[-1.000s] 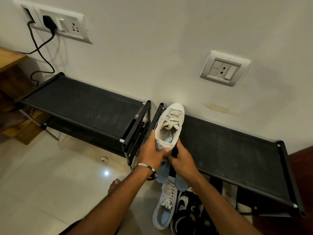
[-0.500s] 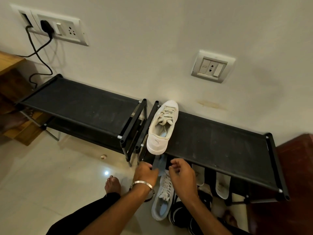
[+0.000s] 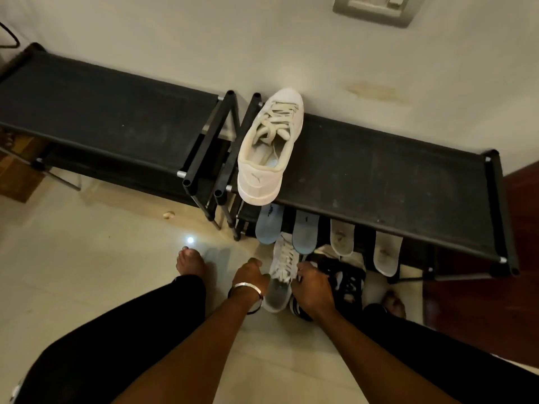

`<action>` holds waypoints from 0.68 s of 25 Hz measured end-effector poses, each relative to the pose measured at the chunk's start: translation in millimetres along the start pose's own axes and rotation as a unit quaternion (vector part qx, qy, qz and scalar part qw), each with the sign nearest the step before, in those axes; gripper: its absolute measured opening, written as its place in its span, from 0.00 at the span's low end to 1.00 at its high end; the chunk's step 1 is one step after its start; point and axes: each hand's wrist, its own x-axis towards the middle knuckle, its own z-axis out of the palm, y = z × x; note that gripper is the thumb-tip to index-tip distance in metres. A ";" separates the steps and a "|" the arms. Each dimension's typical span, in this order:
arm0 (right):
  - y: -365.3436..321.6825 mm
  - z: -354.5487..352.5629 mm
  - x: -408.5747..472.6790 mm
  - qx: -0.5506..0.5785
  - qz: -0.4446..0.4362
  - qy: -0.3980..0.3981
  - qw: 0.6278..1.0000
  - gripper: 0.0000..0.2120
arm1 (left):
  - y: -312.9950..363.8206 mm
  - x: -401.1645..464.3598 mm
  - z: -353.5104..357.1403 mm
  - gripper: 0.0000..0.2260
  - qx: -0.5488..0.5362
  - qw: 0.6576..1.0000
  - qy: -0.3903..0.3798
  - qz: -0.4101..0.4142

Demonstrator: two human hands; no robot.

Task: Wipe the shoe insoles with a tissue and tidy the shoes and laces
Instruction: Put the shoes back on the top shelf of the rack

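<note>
One white sneaker (image 3: 269,147) lies on top of the right black rack (image 3: 393,182), toe to the wall, heel over the front edge. Its mate, a second white sneaker (image 3: 281,275), stands on the floor below. My left hand (image 3: 252,277) grips its left side and my right hand (image 3: 313,287) grips its right side near the laces. Two blue insoles (image 3: 304,233) and two white insoles (image 3: 385,252) lean against the rack's lower shelf. No tissue is in view.
A black-and-white shoe (image 3: 341,282) sits on the floor just right of my right hand. A second black rack (image 3: 110,118) stands to the left. My bare feet (image 3: 191,262) rest on the pale tiled floor. A wall socket (image 3: 376,7) is above.
Both hands let go of the sneaker on the rack and dropped to the floor, where they now hold the second white sneaker. The camera has tilted downward.
</note>
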 end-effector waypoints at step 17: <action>60.7 83.5 75.1 -0.168 0.008 -0.021 0.985 0.14 | -54.3 90.5 91.0 0.13 0.189 0.982 -0.004 -0.007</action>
